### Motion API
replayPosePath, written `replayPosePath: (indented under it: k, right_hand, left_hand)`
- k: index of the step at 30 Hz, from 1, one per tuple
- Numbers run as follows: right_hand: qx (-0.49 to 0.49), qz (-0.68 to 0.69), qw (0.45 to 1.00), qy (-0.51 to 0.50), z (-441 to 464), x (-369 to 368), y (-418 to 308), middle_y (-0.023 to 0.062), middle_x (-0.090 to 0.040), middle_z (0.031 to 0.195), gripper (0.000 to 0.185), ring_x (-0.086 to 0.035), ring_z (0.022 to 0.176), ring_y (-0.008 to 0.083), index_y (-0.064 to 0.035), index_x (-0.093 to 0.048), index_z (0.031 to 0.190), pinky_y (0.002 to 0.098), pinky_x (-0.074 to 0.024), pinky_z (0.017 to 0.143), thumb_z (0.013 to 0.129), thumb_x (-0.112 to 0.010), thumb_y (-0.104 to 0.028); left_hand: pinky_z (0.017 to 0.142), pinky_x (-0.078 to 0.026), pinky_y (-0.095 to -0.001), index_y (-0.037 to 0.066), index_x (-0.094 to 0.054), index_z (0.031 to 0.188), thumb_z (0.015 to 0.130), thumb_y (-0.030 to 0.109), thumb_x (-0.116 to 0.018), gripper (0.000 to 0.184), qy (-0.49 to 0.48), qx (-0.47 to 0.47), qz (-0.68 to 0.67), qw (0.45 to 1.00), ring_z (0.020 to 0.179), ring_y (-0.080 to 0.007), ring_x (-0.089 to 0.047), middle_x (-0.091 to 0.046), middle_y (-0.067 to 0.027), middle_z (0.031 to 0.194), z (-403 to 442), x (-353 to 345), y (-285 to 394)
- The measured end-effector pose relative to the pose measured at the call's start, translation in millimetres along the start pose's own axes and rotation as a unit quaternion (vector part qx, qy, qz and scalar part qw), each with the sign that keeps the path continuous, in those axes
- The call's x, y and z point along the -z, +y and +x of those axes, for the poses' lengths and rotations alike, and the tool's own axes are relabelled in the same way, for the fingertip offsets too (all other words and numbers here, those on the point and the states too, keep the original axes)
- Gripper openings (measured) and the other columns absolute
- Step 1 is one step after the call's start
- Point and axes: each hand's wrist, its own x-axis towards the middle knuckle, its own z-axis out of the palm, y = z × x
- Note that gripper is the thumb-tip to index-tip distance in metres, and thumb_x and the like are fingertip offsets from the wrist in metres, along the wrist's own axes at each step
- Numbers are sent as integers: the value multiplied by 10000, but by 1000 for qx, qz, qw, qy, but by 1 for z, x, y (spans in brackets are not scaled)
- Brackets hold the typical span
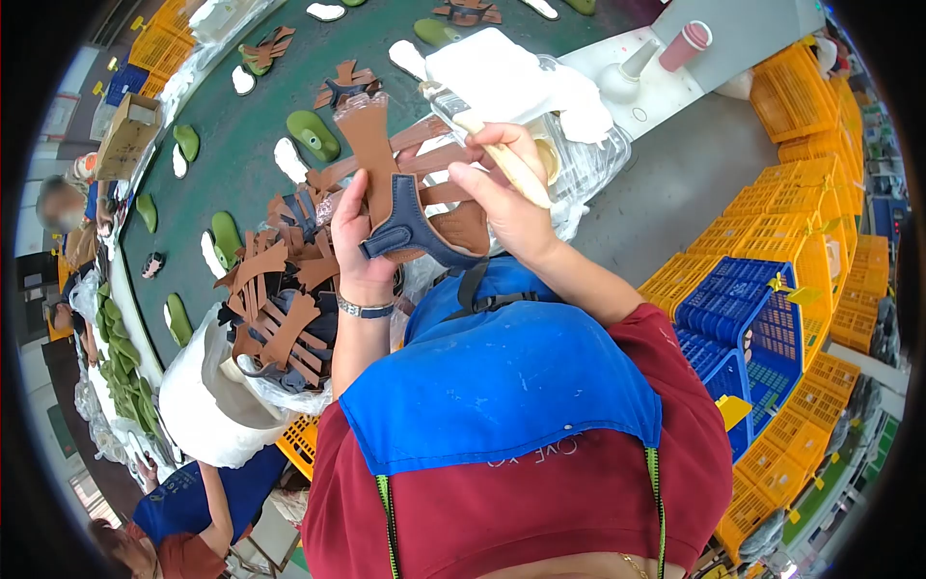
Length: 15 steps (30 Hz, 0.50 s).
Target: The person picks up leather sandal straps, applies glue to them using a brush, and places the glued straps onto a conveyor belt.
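Observation:
My left hand (354,241) is closed on a brown sandal upper (368,145) with a navy strap (400,217) and several long brown straps spread out. In my right hand (516,207) is a pale wooden-handled brush (511,166), gripped between thumb and fingers beside the upper; its bristles cannot be made out. Just beyond that hand is a plastic-wrapped container (598,159) with a tan-coloured round opening, partly covered by white cloth (492,72). Close to my left forearm lies a heap of brown and navy sandal uppers (280,309).
Green soles (313,135) and white ones lie across a green work surface (256,183). A white bottle (627,77) and a pink cup (685,46) stand on a pale board. Yellow crates (786,198) and blue crates (738,309) line the right. Other people are at the left.

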Motion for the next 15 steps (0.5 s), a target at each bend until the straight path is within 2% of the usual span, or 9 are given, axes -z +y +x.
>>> replayPosePath:
  k: [3, 4, 7, 8, 11, 12, 15]
  right_hand:
    - [-45, 88, 994, 55, 6, -8, -5, 28, -469, 874, 250, -523, 772, 87, -43, -437, 936, 201, -455, 660, 750, -584, 37]
    - [-16, 72, 995, 69, 9, -11, -8, 35, -473, 874, 240, -524, 770, 90, -42, -433, 937, 197, -458, 645, 759, -574, 35]
    - [-52, 129, 988, 63, 10, -13, -2, 42, -473, 877, 235, -524, 770, 89, -38, -427, 943, 209, -468, 639, 767, -566, 32]
    - [-25, 89, 994, 62, 10, -15, 3, 35, -474, 870, 199, -518, 752, 85, -36, -447, 915, 210, -471, 624, 768, -561, 33]
    - [28, 30, 997, 66, 8, -23, 1, 16, -477, 850, 159, -508, 731, 78, -32, -478, 882, 203, -456, 624, 764, -571, 21]
    - [94, -43, 993, 62, 12, -14, 14, 1, -486, 810, 103, -498, 717, 72, -28, -505, 851, 200, -434, 641, 774, -574, -24]
    - [25, -37, 997, 58, 18, 11, -8, 19, -516, 802, 118, -502, 726, 78, -10, -520, 878, 204, -418, 672, 789, -565, -72]
  left_hand:
    - [910, -369, -454, -21, -243, 1282, 824, 448, -446, 687, -21, -57, -41, 997, 1126, -310, -409, -344, -233, 1267, -5, -42, -13]
    - [956, -312, -463, 1, -242, 1291, 734, 548, -537, 835, -63, -54, -31, 996, 1171, -313, -356, -329, -199, 1284, -7, -30, -16]
    - [969, -291, -467, 29, -248, 1297, 686, 556, -593, 877, -120, -118, -30, 985, 1173, -310, -350, -342, -164, 1284, -13, -31, -44]
    - [965, -308, -448, 46, -260, 1295, 739, 424, -607, 756, -86, -142, 20, 986, 1158, -281, -377, -376, -143, 1264, -14, -25, -51]
    - [922, -381, -397, 15, -312, 1253, 771, 202, -579, 582, 41, -126, 183, 974, 1071, -241, -461, -411, -140, 1235, -12, -19, -48]
    - [881, -423, -353, 9, -318, 1245, 776, 74, -490, 503, 76, -125, 136, 980, 971, -203, -513, -428, -152, 1218, -10, -24, -45]
    - [942, -357, -378, 14, -239, 1294, 802, 77, -408, 524, 34, -132, 159, 978, 1107, -244, -436, -324, -173, 1306, -7, -28, -30]
